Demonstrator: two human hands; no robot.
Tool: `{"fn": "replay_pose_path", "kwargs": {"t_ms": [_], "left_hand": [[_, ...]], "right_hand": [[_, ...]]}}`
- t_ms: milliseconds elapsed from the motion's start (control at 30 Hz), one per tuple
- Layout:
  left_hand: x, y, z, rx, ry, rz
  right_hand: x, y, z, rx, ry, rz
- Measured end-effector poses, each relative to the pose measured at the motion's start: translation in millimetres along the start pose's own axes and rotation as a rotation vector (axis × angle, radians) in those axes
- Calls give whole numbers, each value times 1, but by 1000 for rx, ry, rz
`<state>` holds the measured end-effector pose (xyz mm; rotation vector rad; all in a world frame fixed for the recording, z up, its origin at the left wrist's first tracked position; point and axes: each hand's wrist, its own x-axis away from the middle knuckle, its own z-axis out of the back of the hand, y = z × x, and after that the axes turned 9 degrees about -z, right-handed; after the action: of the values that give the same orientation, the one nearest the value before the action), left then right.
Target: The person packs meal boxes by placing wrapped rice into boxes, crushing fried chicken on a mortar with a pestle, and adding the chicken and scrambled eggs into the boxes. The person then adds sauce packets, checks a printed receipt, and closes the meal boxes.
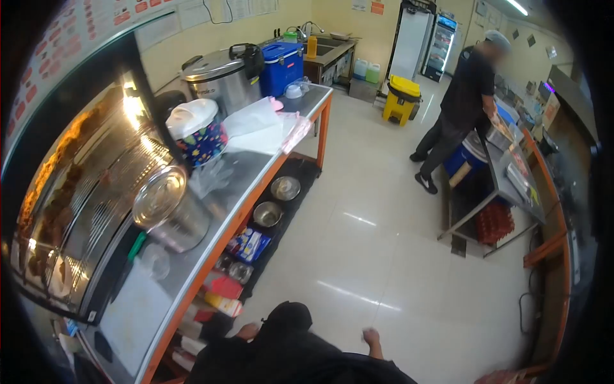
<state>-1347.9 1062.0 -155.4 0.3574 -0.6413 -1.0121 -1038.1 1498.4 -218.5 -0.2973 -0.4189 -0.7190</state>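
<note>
My left hand [248, 331] hangs low beside the dark clothing on my body, near the lower shelf of the workbench. Its fingers are too small and blurred to read. Over the pale floor on the other side, my right hand [370, 335] hangs with its fingers curled in, and nothing shows in it. Closest to the left hand are a yellow and white packet [224, 303] and a red item [226, 286] on the shelf. On the bench above stands a large metal pot [171, 208], with a clear plastic container [152, 261] and a green-handled tool [137, 246] beside it.
A lit food warmer [83, 211] stands at left. Farther along the bench are a patterned tub [197, 137], a big cooker [224, 83] and a blue cooler [283, 63]. A co-worker [465, 89] works at a metal table [521, 203]. A yellow bin [401, 101] stands behind.
</note>
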Motion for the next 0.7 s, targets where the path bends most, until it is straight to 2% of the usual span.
{"fn": "replay_pose_path", "kwargs": {"t_ms": [33,67,133,167,267,333,367,400,433,467,500,567,600,633,700], "left_hand": [[1,3,-2,132,170,214],[-8,-14,3,94,-112,228],[-39,-34,24,103,-317,280],[-65,-43,39,101,-354,278],[-200,-66,107,53,-314,95],[-316,-75,169,53,-143,-130],[-394,-102,177,395,126,-71],[-466,-116,203,534,167,239],[-536,-63,277,556,175,115],[-596,-22,353,591,182,-16],[-642,33,436,699,241,-101],[-733,95,549,797,375,-327],[-760,123,603,780,438,-389],[-776,153,658,579,535,-348],[-817,168,737,188,934,-538]], "right_hand": [[-43,-39,86,-380,216,-141],[-102,-65,146,-577,190,-264],[-222,-83,206,-722,238,-47],[-245,-108,265,-840,207,-45],[-315,-130,344,-981,275,23],[-352,-115,350,-949,233,-1],[-361,-101,349,-901,219,-54],[-368,-84,346,-872,180,-140],[-380,-56,323,-725,310,-109],[-384,-35,316,-774,175,-258],[-401,7,261,-897,18,-503],[-416,36,265,-726,-184,-666],[-433,45,272,-648,-278,-706],[-458,52,285,-591,-351,-720],[-524,66,321,-524,-431,-696]]}}
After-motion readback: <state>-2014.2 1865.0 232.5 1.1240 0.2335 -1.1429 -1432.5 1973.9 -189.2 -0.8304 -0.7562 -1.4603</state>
